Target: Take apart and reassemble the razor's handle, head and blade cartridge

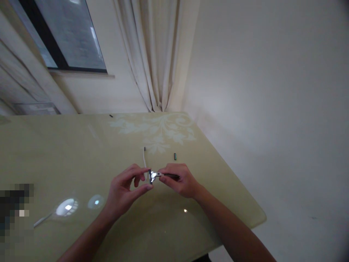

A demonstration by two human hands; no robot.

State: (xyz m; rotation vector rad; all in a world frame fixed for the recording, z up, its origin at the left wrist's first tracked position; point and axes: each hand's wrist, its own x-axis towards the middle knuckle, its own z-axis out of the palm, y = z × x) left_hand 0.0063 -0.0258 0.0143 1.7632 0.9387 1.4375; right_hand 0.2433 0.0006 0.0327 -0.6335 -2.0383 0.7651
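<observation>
A razor (pixel 156 176) is held between my two hands above the table. My right hand (pixel 180 179) is closed around its dark handle. With thumb and forefinger, my left hand (pixel 128 185) pinches the two ends of the razor's head; its other fingers curl inward. Just beyond the left fingertips a white toothbrush (pixel 144 156) lies on the table, its lower part partly hidden behind the hand. A small dark piece with a green strip, like a razor cartridge (pixel 175 156), lies past my right hand.
The glossy pale table (pixel 218 196) has a rounded corner at right, close to the white wall (pixel 272 109). A small dark object (pixel 111 115) lies near the far edge. Curtains (pixel 152 54) hang behind it. A white cable (pixel 42 221) and a pixelated dark patch are at left.
</observation>
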